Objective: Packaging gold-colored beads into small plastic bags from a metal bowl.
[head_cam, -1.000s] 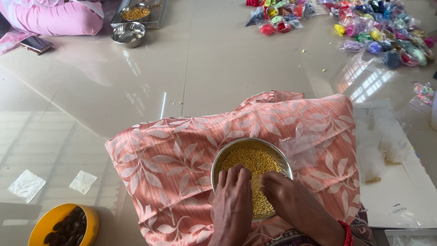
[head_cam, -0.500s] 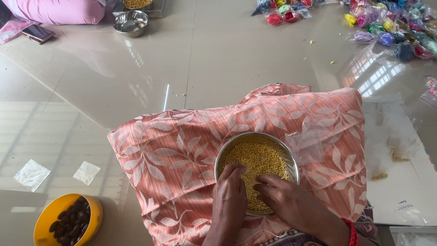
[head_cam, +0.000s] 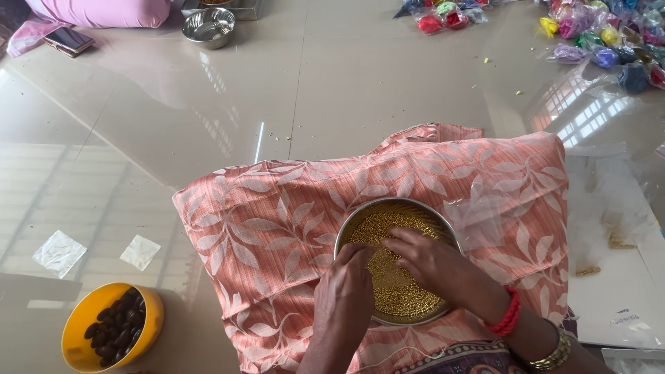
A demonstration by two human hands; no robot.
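Round steel bowl (head_cam: 443,220) — tiny golden beads (head_cam: 398,291) under both hands' fingers (head_cam: 360,257).

A home's glossy tiled floor (head_cam: 360,104) used for craftwork, with cushion (head_cam: 104,12) and bead packets (head_cam: 603,34).

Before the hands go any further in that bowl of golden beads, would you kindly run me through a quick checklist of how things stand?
1. Steel bowl seated on the peach leaf-print cloth: ok, it sits level and the cloth spreads past it on every side.
2. Golden beads contained: ok inside the bowl; whether the specks on the floor are beads, cannot tell.
3. Left hand placed: ok, fingers over the near rim and into the beads.
4. Right hand placed: ok, fingers resting on the beads.
5. Anything pinched between fingertips: cannot tell.
6. Yellow bowl of dark pieces: ok, apart from the cloth, upright.
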